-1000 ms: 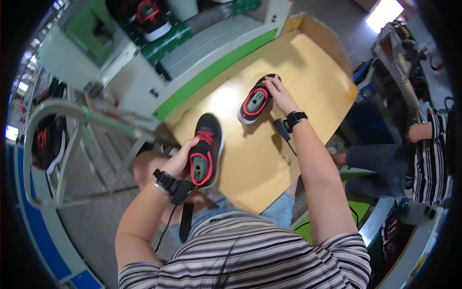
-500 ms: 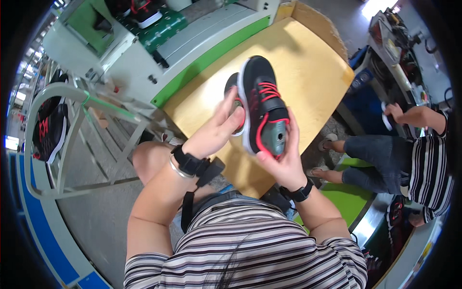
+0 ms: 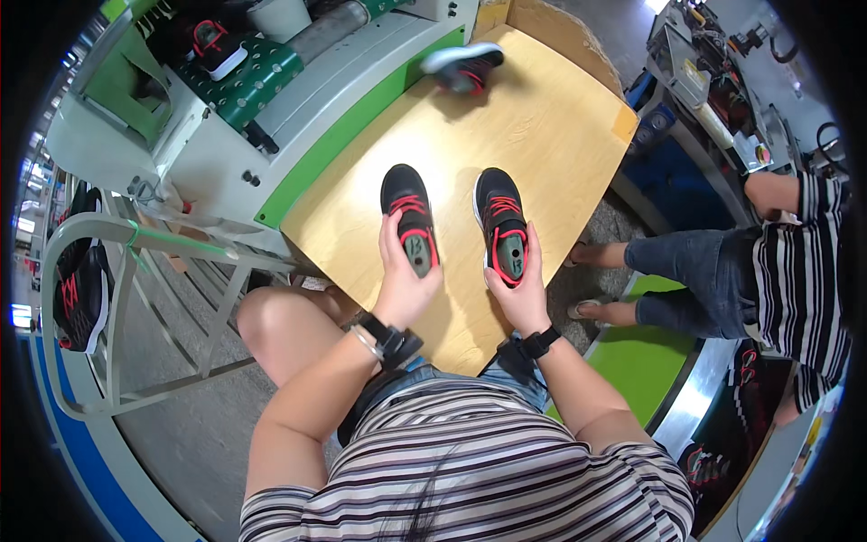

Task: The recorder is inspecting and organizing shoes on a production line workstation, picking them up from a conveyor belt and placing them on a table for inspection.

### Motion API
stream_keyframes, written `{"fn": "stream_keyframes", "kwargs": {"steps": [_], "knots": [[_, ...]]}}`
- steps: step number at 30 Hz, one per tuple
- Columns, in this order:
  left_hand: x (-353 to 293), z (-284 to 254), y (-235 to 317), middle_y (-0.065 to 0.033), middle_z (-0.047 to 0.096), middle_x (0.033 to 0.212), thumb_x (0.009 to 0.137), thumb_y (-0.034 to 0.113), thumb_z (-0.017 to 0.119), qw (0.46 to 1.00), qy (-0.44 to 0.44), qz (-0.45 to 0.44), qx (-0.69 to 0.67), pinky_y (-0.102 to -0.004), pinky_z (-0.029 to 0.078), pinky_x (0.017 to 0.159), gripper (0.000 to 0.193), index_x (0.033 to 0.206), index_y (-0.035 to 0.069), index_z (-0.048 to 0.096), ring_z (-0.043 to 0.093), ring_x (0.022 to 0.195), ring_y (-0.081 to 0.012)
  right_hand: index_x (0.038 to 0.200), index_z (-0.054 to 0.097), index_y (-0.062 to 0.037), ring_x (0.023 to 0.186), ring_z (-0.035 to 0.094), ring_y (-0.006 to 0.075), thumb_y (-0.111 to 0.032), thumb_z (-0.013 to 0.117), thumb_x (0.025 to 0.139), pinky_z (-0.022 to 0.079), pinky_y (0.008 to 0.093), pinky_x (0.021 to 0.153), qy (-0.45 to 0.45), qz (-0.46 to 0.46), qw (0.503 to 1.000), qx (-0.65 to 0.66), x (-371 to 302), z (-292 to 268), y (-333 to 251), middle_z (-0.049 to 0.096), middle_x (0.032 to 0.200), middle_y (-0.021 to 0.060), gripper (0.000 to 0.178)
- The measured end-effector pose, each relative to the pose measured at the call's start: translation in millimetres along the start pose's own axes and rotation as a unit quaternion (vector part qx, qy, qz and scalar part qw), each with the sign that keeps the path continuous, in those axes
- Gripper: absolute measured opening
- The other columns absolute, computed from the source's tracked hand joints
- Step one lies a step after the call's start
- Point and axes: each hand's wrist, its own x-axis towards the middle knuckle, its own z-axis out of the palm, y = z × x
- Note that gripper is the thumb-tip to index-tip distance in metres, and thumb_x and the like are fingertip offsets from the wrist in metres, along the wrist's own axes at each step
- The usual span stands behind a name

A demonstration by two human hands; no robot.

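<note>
Two black sneakers with red laces and red collar trim are side by side over the wooden tabletop [image 3: 433, 334], toes pointing away from me. My left hand [image 3: 408, 287] is closed round the heel of the left sneaker [image 3: 404, 191]. Round the heel of the right sneaker [image 3: 498, 191], my right hand [image 3: 522, 296] is closed likewise. Grey-green insoles show in both openings. At the far end of the table a third shoe [image 3: 470, 74], blurred and tilted, shows a pale sole and some red.
Left of the table stands a machine with a green conveyor belt [image 3: 262, 86] carrying another sneaker [image 3: 217, 52]. A metal rack [image 3: 77, 226] at far left holds more shoes. At right a co-worker in a striped shirt [image 3: 799, 262] stands beside a green-topped bench [image 3: 623, 361].
The right sneaker has come down from its raised, tilted pose. My left hand has taken hold of the left sneaker's heel, and both are now aligned. A blurred third shoe has appeared at the far end.
</note>
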Motion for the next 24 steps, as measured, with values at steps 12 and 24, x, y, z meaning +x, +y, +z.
{"fn": "stream_keyframes", "kwargs": {"steps": [12,24], "knots": [[88.7,-125.7,145.5,-0.0137,0.055,0.126,0.079,-0.003,0.063,0.931,0.071,-0.016,-0.357,-0.0326,0.05,0.095,0.087,0.153,-0.006,0.018,0.06,0.108,-0.0204,0.158,0.017,-0.0033,0.133,0.047,0.0287,-0.003,0.074,0.082,0.04,0.0374,0.111,0.026,0.009,1.0,0.001,-0.9,1.5,-4.1,0.04,0.147,0.0195,0.095],[270.7,-177.9,118.1,-0.0298,0.009,0.161,0.078,0.022,0.072,0.927,0.349,0.013,0.136,-0.0462,0.022,0.122,0.106,0.157,-0.004,0.006,0.013,0.15,-0.0465,0.159,0.018,-0.0042,0.135,0.047,0.0274,-0.002,0.072,0.082,0.04,0.037,0.111,-0.006,0.058,0.992,0.11,3.9,-6.1,-21.9,0.04,0.149,0.0181,0.094]]}}
